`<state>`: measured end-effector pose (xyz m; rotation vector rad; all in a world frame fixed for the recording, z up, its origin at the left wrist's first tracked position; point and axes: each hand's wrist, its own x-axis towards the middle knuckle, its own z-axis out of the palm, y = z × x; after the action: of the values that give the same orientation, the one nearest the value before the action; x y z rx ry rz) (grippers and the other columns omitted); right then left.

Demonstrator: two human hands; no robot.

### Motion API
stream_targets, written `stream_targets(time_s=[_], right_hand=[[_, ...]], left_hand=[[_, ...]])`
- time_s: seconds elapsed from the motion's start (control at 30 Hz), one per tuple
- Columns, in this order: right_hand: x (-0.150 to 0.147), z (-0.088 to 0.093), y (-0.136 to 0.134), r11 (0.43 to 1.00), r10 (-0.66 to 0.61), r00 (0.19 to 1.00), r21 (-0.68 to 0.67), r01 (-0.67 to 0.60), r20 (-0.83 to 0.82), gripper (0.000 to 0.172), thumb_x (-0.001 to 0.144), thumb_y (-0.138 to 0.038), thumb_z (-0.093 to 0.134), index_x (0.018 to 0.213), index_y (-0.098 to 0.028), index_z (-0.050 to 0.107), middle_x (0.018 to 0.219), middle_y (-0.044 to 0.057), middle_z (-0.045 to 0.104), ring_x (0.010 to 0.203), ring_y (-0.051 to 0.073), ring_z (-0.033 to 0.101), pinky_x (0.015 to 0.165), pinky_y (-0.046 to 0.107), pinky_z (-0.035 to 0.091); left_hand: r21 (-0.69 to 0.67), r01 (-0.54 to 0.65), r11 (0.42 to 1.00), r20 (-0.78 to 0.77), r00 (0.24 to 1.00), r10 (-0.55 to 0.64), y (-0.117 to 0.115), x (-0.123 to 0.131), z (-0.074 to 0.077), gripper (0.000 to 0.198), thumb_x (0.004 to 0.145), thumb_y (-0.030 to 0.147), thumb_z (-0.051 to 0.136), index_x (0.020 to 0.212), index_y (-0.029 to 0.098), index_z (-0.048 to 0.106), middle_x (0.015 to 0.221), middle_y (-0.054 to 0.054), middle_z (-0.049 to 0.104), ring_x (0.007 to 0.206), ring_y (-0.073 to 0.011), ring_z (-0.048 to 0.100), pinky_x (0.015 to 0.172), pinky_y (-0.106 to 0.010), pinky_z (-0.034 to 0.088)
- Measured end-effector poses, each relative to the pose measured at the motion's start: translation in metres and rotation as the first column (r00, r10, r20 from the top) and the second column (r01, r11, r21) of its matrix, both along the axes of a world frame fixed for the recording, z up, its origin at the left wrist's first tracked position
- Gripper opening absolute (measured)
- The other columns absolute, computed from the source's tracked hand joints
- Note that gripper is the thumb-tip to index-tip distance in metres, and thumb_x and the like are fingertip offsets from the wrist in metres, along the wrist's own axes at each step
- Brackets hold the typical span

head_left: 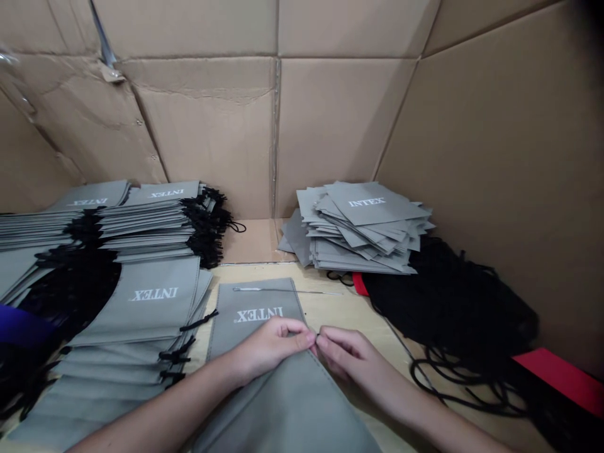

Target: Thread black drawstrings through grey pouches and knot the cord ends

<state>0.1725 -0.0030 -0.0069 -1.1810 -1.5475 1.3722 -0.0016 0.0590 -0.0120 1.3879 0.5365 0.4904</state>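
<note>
A grey fabric bag (264,308) printed INTEX lies flat on the wooden table in front of me. My left hand (268,346) rests on the bag, its fingers pinched at the bag's right edge. My right hand (346,355) meets it fingertip to fingertip, also pinched. Something small and dark shows between the fingertips; I cannot make out what it is. A thin metal needle-like rod (283,290) lies across the bag's far end.
Stacks of finished grey bags with black cords (155,220) fill the left side, another spread pile (141,314) nearer me. A stack of plain grey bags (363,229) sits at the back right. A heap of black cords (448,308) lies right. Cardboard walls (495,157) surround the table.
</note>
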Motion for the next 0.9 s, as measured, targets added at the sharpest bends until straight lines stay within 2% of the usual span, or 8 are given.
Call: stream_targets(time_s=[0.2, 0.37, 0.43, 0.5, 0.6, 0.7, 0.8, 0.9], right_hand=[[0.004, 0.005, 0.006, 0.993, -0.069, 0.983, -0.105, 0.051, -0.173, 0.041, 0.087, -0.042, 0.045, 0.053, -0.019, 0.037, 0.042, -0.008, 0.029, 0.041, 0.008, 0.026, 0.044, 0.023, 0.02], [0.004, 0.009, 0.004, 0.996, 0.071, 0.995, -0.051, -0.075, -0.074, 0.044, 0.086, -0.049, 0.044, 0.055, -0.018, 0.038, 0.048, -0.007, 0.031, 0.045, 0.008, 0.025, 0.045, 0.023, 0.017], [0.002, 0.009, 0.001, 0.992, 0.113, 0.993, -0.05, -0.114, -0.027, 0.044, 0.085, -0.05, 0.046, 0.056, -0.017, 0.041, 0.049, -0.007, 0.031, 0.046, 0.007, 0.024, 0.045, 0.024, 0.015], [0.0, 0.01, 0.0, 0.987, 0.114, 0.992, -0.104, -0.12, -0.058, 0.042, 0.083, -0.048, 0.05, 0.056, -0.016, 0.046, 0.048, -0.007, 0.032, 0.044, 0.006, 0.022, 0.044, 0.024, 0.012], [-0.004, 0.01, -0.002, 0.957, 0.035, 0.959, -0.266, -0.113, -0.282, 0.038, 0.079, -0.039, 0.056, 0.051, -0.017, 0.045, 0.04, -0.009, 0.027, 0.039, 0.005, 0.017, 0.042, 0.024, 0.01], [-0.01, 0.009, -0.006, 0.882, -0.125, 0.846, -0.448, -0.145, -0.518, 0.039, 0.072, -0.034, 0.06, 0.046, -0.018, 0.037, 0.036, -0.011, 0.019, 0.036, 0.005, 0.011, 0.04, 0.022, 0.01], [-0.015, 0.008, -0.01, 0.828, -0.275, 0.737, -0.542, -0.146, -0.618, 0.037, 0.067, -0.032, 0.063, 0.046, -0.019, 0.036, 0.035, -0.012, 0.018, 0.036, 0.004, 0.008, 0.038, 0.02, 0.013], [-0.017, 0.009, -0.012, 0.824, -0.354, 0.661, -0.555, -0.113, -0.661, 0.037, 0.064, -0.029, 0.065, 0.045, -0.019, 0.036, 0.033, -0.013, 0.018, 0.036, 0.003, 0.007, 0.037, 0.018, 0.016]], left_hand=[[-0.023, 0.011, 1.0, -0.022, 1.0, -0.012, -0.001, -0.002, 0.007, 0.033, 0.074, 0.047, 0.06, 0.077, 0.015, 0.06, 0.069, 0.003, 0.051, 0.067, -0.0122, 0.046, 0.068, -0.023, 0.035], [0.107, -0.002, 0.994, -0.076, 0.997, 0.011, -0.006, 0.0, 0.007, 0.027, 0.078, 0.042, 0.058, 0.086, 0.016, 0.06, 0.077, 0.0, 0.056, 0.075, -0.014, 0.05, 0.07, -0.023, 0.037], [0.149, 0.018, 0.989, -0.078, 0.997, -0.006, -0.008, 0.001, 0.007, 0.025, 0.079, 0.04, 0.055, 0.081, 0.015, 0.059, 0.076, -0.001, 0.057, 0.074, -0.0144, 0.051, 0.069, -0.023, 0.039], [0.197, 0.046, 0.979, -0.09, 0.995, -0.029, -0.01, 0.003, 0.008, 0.024, 0.08, 0.038, 0.053, 0.074, 0.015, 0.059, 0.072, -0.001, 0.057, 0.07, -0.0138, 0.051, 0.066, -0.022, 0.038], [0.271, 0.038, 0.962, -0.117, 0.993, -0.007, -0.011, 0.003, 0.011, 0.023, 0.079, 0.03, 0.051, 0.063, 0.015, 0.055, 0.063, 0.002, 0.052, 0.065, -0.012, 0.047, 0.063, -0.02, 0.036], [0.345, 0.029, 0.938, -0.14, 0.99, 0.021, -0.011, 0.002, 0.016, 0.019, 0.076, 0.022, 0.049, 0.059, 0.016, 0.051, 0.058, 0.004, 0.046, 0.06, -0.0111, 0.042, 0.058, -0.02, 0.033], [0.416, 0.03, 0.909, -0.156, 0.987, 0.038, -0.013, 0.002, 0.019, 0.019, 0.077, 0.02, 0.045, 0.059, 0.017, 0.048, 0.058, 0.004, 0.045, 0.06, -0.0114, 0.041, 0.057, -0.02, 0.032], [0.415, 0.03, 0.909, -0.155, 0.987, 0.038, -0.014, 0.004, 0.019, 0.023, 0.081, 0.024, 0.042, 0.059, 0.017, 0.045, 0.059, 0.003, 0.045, 0.06, -0.0117, 0.041, 0.058, -0.021, 0.032]])
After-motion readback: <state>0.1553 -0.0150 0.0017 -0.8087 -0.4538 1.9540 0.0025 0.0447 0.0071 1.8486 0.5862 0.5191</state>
